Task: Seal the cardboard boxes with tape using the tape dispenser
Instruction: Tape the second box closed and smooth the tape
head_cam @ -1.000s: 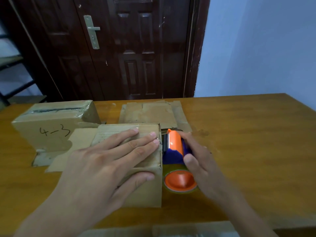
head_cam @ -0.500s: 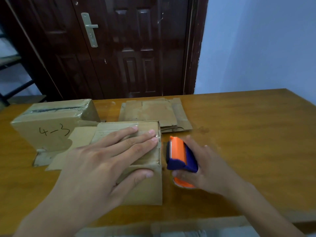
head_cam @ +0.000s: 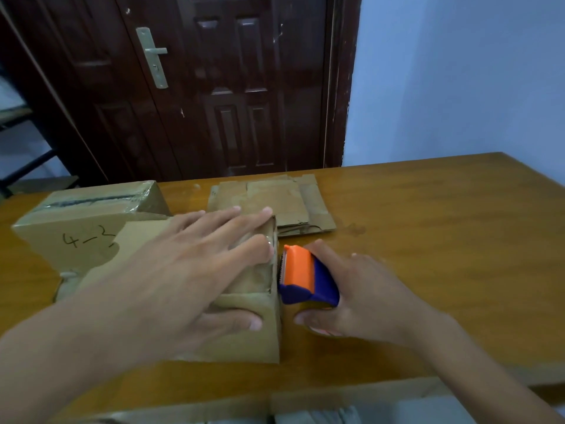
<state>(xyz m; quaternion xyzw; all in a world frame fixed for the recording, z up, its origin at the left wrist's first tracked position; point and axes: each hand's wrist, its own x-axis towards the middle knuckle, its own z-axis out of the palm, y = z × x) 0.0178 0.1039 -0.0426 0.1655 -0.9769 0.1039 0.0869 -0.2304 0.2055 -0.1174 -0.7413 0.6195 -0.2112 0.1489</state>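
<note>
Your right hand (head_cam: 360,289) gripped the tape dispenser (head_cam: 307,275), fingers curled over its blue body and thumb low on the near side, and it sat just beside the right edge of the small cardboard box (head_cam: 244,301) you were sealing. The dispenser's orange front and toothed edge faced left, toward the box's right wall, near its top corner; whether the teeth actually touched the cardboard could not be told.

Your left hand (head_cam: 189,270) lay flat on the lid with fingers straight and spread, their tips reaching the right rim, the thumb lower down on the near flap. It pressed and held nothing.

So the relation that mattered was this: the box lay directly to the left of the dispenser, and the shiny strip of tape under your left fingertips seemed to run left to right across the lid, ending at the edge the dispenser faced. I judged the coming move to be a stroke down that right wall, or a tilt to cut. Your right hand was the only one placed for it; your left was the anchor.

Behind, the box marked "4-3" (head_cam: 88,221) stood already taped, and flattened cardboard (head_cam: 275,203) lay farther back on the tabletop (head_cam: 443,240).
</note>
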